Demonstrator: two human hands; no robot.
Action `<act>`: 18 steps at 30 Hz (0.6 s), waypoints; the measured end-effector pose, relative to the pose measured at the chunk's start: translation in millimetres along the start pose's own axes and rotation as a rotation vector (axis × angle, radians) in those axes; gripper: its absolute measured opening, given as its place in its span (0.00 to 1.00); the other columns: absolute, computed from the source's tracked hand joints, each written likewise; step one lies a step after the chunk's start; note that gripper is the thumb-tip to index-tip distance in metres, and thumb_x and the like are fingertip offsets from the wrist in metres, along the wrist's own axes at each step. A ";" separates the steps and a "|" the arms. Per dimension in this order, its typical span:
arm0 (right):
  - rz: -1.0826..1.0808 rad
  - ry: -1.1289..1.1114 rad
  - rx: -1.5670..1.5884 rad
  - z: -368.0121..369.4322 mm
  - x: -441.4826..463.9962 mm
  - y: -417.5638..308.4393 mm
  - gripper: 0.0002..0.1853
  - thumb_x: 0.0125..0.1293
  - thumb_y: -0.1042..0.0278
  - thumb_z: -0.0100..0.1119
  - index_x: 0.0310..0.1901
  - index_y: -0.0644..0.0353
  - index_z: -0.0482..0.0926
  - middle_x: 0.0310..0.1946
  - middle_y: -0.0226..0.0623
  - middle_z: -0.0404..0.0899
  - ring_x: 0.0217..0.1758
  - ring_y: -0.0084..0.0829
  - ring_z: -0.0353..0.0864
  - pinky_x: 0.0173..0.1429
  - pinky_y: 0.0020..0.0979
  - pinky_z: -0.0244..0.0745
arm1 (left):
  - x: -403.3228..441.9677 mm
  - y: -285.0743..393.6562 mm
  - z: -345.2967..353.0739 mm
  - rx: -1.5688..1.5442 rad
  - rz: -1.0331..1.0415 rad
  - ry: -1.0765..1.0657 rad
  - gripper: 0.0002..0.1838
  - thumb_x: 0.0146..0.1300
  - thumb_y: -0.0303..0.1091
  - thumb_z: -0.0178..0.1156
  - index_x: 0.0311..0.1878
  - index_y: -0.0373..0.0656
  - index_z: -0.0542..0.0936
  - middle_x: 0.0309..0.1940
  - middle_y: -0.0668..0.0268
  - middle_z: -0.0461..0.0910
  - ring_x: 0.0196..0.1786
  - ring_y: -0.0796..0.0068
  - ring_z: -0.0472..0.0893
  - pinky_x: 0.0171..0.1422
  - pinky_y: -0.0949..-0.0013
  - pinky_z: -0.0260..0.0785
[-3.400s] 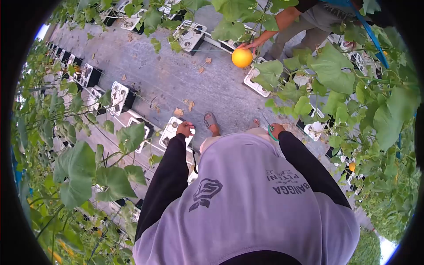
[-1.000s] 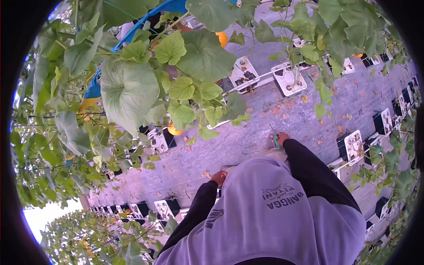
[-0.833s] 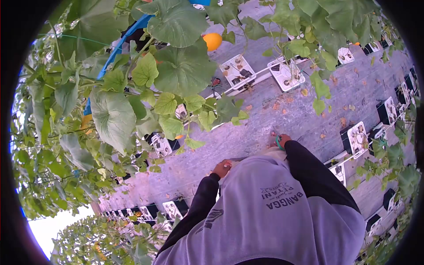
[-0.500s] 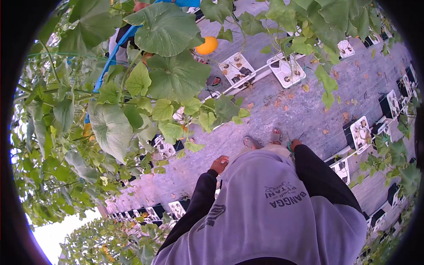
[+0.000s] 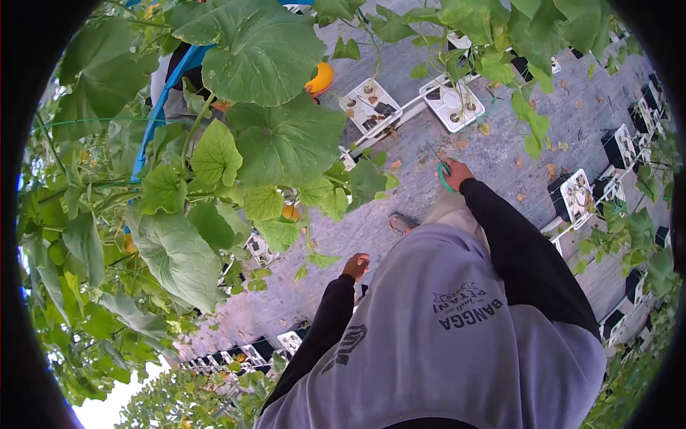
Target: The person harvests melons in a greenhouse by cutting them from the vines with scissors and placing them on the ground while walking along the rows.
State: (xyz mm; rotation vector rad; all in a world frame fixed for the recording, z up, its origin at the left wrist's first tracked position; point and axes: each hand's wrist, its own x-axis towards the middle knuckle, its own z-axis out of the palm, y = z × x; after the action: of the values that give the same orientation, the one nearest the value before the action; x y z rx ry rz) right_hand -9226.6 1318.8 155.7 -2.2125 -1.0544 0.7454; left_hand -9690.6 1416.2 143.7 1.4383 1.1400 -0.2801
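In the head view my right hand is closed around the green handles of a pair of scissors, held out over the floor in front of my right leg. The thin blades point away from me and are hard to make out. My left hand hangs at my left side, fingers loosely bent and holding nothing visible. Nearest to it are the lower leaves of a climbing vine. A round yellow fruit shows farther off, partly behind a large leaf.
White-lidded planter boxes joined by white pipes stand in rows on the grey floor, strewn with dry leaves. A blue strap-like strip runs through the left foliage. Another person is partly hidden behind leaves.
My right hand has risen forward from beside my thigh, bringing the scissors into clear view. My left hand stays low. The view has shifted slightly, and one foot is now covered.
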 end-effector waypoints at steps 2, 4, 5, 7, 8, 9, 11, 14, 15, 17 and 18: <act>-0.003 -0.032 0.022 6.2 27.5 -13.8 0.23 0.53 0.48 0.59 0.44 0.57 0.73 0.33 0.52 0.78 0.39 0.53 0.76 0.43 0.46 0.71 | 0.2 20.1 1.1 -0.022 0.016 0.028 0.14 0.58 0.33 0.55 0.47 0.41 0.74 0.36 0.62 0.80 0.32 0.73 0.80 0.38 0.70 0.74; -0.016 -0.110 -0.002 16.1 50.4 -2.0 0.24 0.53 0.47 0.58 0.45 0.56 0.72 0.33 0.51 0.78 0.40 0.53 0.76 0.45 0.46 0.71 | -2.1 34.5 9.9 -0.047 0.028 0.097 0.13 0.59 0.33 0.56 0.47 0.40 0.74 0.37 0.60 0.80 0.34 0.73 0.80 0.38 0.71 0.74; -0.026 -0.127 0.001 16.5 59.0 6.0 0.24 0.53 0.47 0.58 0.45 0.56 0.72 0.33 0.51 0.78 0.40 0.53 0.76 0.45 0.46 0.71 | -1.5 40.2 17.0 -0.054 0.016 0.110 0.13 0.59 0.33 0.56 0.47 0.40 0.74 0.37 0.60 0.80 0.34 0.73 0.80 0.38 0.71 0.74; 0.036 -0.311 -0.141 19.5 68.2 22.4 0.26 0.51 0.49 0.62 0.47 0.56 0.73 0.38 0.50 0.77 0.43 0.50 0.76 0.48 0.43 0.71 | -10.4 48.7 24.7 0.002 -0.053 0.179 0.13 0.59 0.33 0.56 0.47 0.39 0.74 0.37 0.60 0.80 0.35 0.73 0.81 0.39 0.72 0.74; 0.031 -0.309 -0.209 10.3 68.0 26.4 0.24 0.51 0.51 0.61 0.46 0.56 0.73 0.38 0.49 0.78 0.44 0.50 0.76 0.49 0.43 0.71 | -16.5 71.4 32.8 -0.069 -0.125 0.147 0.13 0.59 0.33 0.55 0.47 0.40 0.74 0.38 0.60 0.79 0.36 0.73 0.81 0.41 0.70 0.74; -0.003 -0.275 -0.246 23.9 74.7 55.4 0.23 0.51 0.52 0.60 0.46 0.56 0.73 0.38 0.49 0.78 0.44 0.49 0.76 0.50 0.43 0.71 | -17.6 87.2 40.4 -0.033 -0.129 0.105 0.13 0.59 0.31 0.54 0.48 0.40 0.73 0.38 0.63 0.79 0.36 0.76 0.79 0.40 0.72 0.73; 0.019 -0.290 -0.249 24.4 81.5 94.8 0.25 0.51 0.52 0.58 0.48 0.59 0.72 0.38 0.50 0.78 0.44 0.49 0.76 0.50 0.42 0.72 | -15.2 101.2 55.9 0.112 -0.080 0.058 0.14 0.59 0.29 0.53 0.49 0.39 0.73 0.37 0.67 0.78 0.34 0.79 0.78 0.40 0.74 0.70; 0.284 -0.355 -0.155 -21.3 79.6 107.8 0.30 0.48 0.48 0.60 0.48 0.63 0.70 0.38 0.53 0.78 0.43 0.50 0.78 0.47 0.42 0.73 | -7.0 134.2 80.7 0.170 -0.046 0.112 0.14 0.59 0.28 0.52 0.48 0.39 0.73 0.37 0.66 0.78 0.34 0.79 0.78 0.41 0.74 0.71; 0.337 -0.355 -0.205 -29.4 82.1 120.0 0.31 0.47 0.47 0.61 0.47 0.63 0.70 0.37 0.53 0.78 0.42 0.51 0.78 0.46 0.42 0.74 | -2.9 148.0 87.1 0.042 -0.117 0.119 0.13 0.58 0.31 0.53 0.47 0.41 0.74 0.39 0.62 0.80 0.43 0.72 0.79 0.45 0.69 0.72; 0.350 -0.413 -0.263 -42.4 84.0 138.6 0.32 0.45 0.46 0.62 0.46 0.62 0.70 0.37 0.55 0.78 0.43 0.51 0.78 0.47 0.41 0.74 | 4.7 168.9 101.3 0.032 -0.028 0.162 0.13 0.58 0.31 0.53 0.47 0.42 0.74 0.38 0.63 0.80 0.43 0.72 0.80 0.44 0.70 0.72; 0.369 -0.451 -0.289 -47.1 86.9 146.4 0.32 0.45 0.46 0.63 0.46 0.62 0.70 0.37 0.55 0.78 0.42 0.51 0.78 0.47 0.41 0.74 | 9.3 177.9 107.0 0.039 0.066 0.197 0.13 0.58 0.30 0.53 0.47 0.42 0.74 0.38 0.63 0.80 0.42 0.72 0.80 0.44 0.70 0.72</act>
State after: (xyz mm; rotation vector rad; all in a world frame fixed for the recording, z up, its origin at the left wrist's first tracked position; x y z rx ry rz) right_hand -9075.6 1300.5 65.7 -2.5967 -1.0156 1.3791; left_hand -9504.9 1364.2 220.9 1.5614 1.2479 -0.1163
